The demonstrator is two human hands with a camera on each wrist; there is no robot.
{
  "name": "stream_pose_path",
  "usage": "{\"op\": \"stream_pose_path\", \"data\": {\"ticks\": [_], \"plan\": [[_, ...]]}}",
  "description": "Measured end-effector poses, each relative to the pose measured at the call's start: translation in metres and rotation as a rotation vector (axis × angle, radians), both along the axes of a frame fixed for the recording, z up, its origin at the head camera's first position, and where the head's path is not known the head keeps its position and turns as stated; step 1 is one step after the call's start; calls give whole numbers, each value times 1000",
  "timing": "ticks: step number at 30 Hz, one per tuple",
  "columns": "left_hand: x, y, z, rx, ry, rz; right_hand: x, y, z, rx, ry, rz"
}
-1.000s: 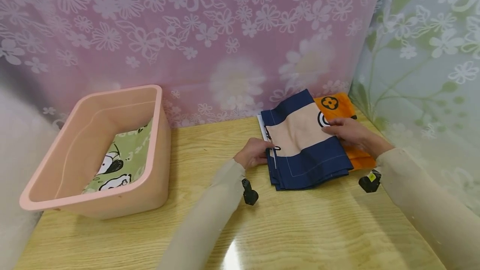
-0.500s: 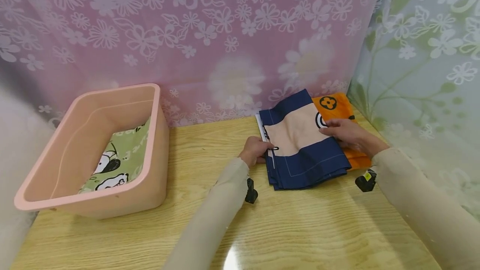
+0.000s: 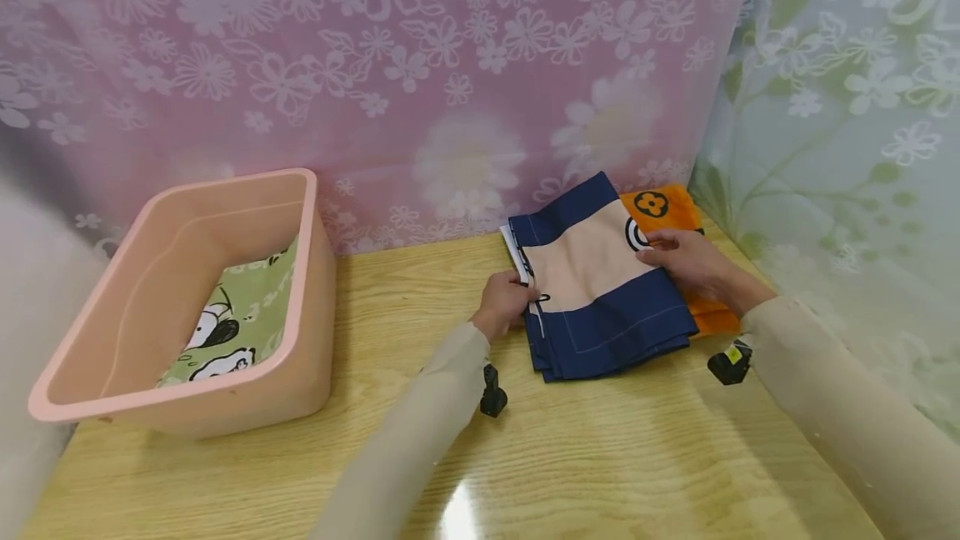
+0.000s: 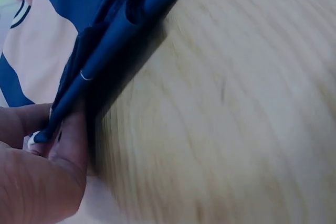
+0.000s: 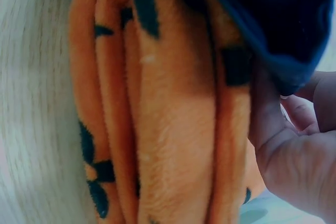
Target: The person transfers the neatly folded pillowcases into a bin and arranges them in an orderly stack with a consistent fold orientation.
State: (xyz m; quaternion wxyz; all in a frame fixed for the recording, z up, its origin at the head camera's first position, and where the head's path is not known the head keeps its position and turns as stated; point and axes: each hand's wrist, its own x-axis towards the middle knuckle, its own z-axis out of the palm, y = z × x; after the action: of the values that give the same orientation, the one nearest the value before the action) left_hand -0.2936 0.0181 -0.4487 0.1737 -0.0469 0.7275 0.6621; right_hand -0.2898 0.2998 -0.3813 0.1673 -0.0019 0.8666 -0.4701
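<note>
A folded navy and beige cloth (image 3: 592, 261) lies at the right back of the table, its left edge showing several layers. My left hand (image 3: 505, 304) pinches that edge, thumb on top and fingers beneath, as the left wrist view shows. At the opposite edge, my right hand (image 3: 693, 263) grips the cloth between thumb and fingers. Partly covered by it is a folded orange fleece cloth (image 3: 651, 205) with dark flower prints. In the right wrist view the thick folds of the orange fleece (image 5: 173, 114) stand beside my right fingers.
To the left stands a pink plastic tub (image 3: 322, 340) with a green printed cloth (image 3: 258, 307) inside. Behind the wooden table (image 3: 405, 307) hangs a pink floral curtain (image 3: 337, 65). A pale floral curtain (image 3: 847, 190) borders the right side.
The left edge of the navy and beige cloth has shifted slightly left with my left hand. Both hands keep their grip. The view has moved a little.
</note>
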Motion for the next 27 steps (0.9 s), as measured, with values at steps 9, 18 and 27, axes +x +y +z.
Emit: {"op": "stream_pose_path", "data": {"ticks": [9,18,27], "plan": [[-3,-29,19,-27,60,-54,9,-18,17,38,69,14],[1,-50,67,-98,86,-107,15,-28,36,-41,57,47],[4,-72,101,-182,132,-159,25,-40,58,0,87,100]]}}
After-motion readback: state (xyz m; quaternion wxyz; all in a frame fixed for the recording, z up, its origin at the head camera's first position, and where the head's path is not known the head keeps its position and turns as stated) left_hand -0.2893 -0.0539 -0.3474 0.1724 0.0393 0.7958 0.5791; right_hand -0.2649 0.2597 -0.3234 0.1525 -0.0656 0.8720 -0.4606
